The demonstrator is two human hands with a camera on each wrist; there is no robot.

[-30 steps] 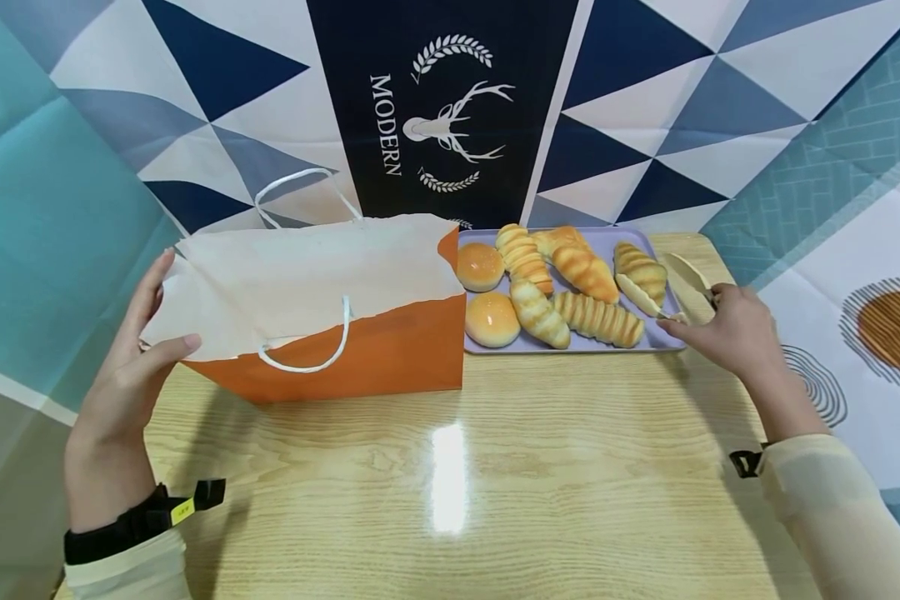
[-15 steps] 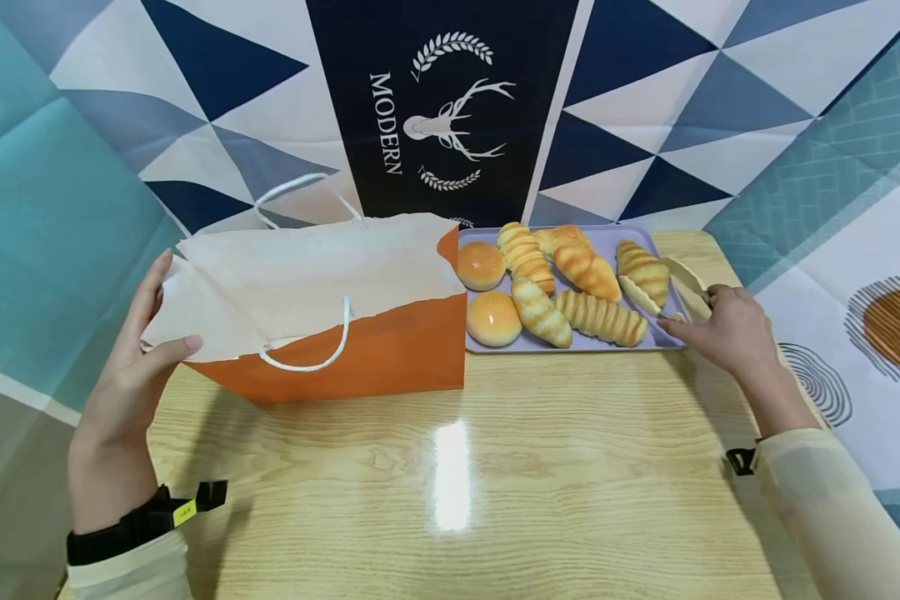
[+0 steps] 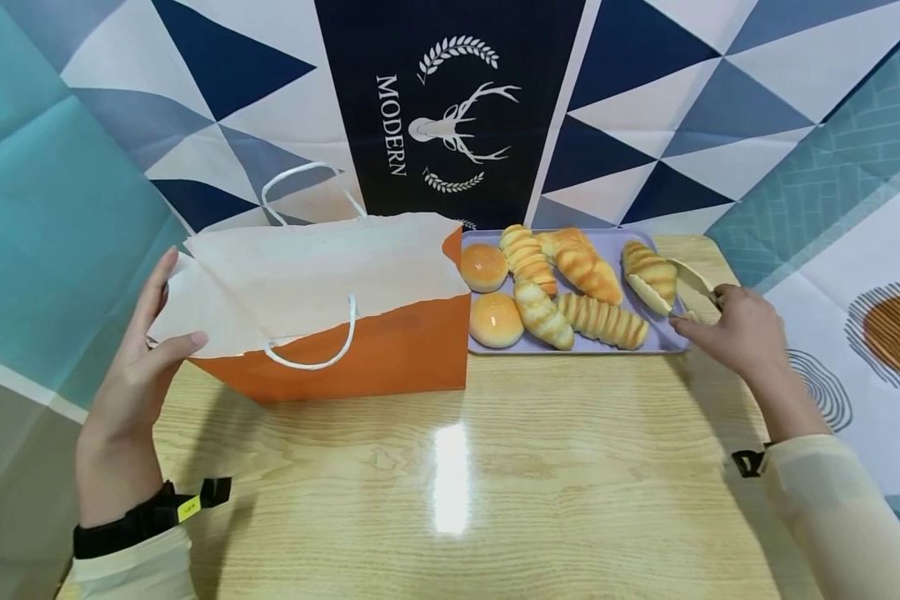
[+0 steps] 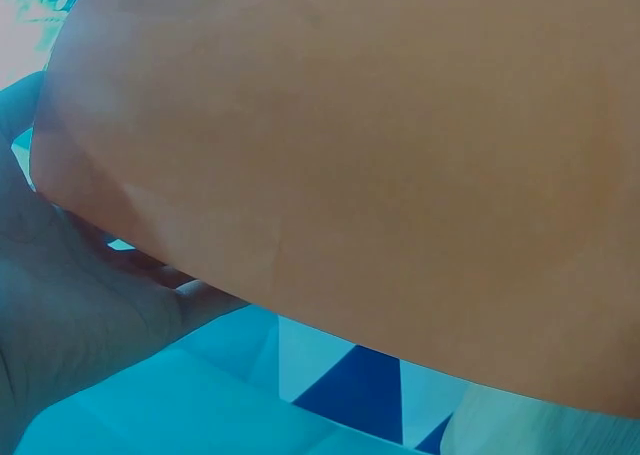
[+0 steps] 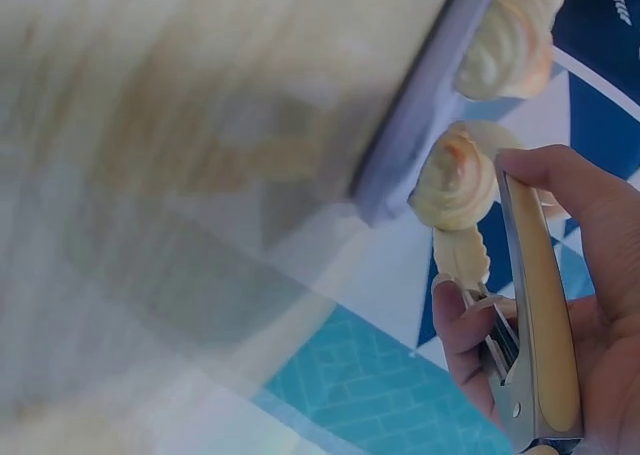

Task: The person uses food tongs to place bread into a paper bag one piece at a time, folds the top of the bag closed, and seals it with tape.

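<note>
Slightly closer together than a second ago, the tongs [image 5: 540, 305] have been brought against the croissant [image 3: 651, 271], which is seen between the blades at the right end of the lilac tray [image 3: 609, 240]; whether any of its weight is borne by the tray cannot be told. Its left side is separated by a strip of bare tray from the other breads [image 3: 585, 275]. Beyond the tray's right edge, only a narrow margin of bench [image 3: 540, 467] is left. At the tray's other end, the orange paper bag [image 3: 408, 354] is set just beside it, mouth up and wide, with the white lining exposed.

By the right grip [image 3: 742, 329], the tongs are squeezed, thumb on one handle and fingers curled about the other; the forearm is brought in from the near right. The bag's left rim is held by the left grip [image 3: 131, 367], its thumb laid over the lining and well apart from the forefinger.

Pale wood grain is shown on the bench, crossed by bright glare, and the far side is bounded by patterned cloth [image 3: 232, 58].
</note>
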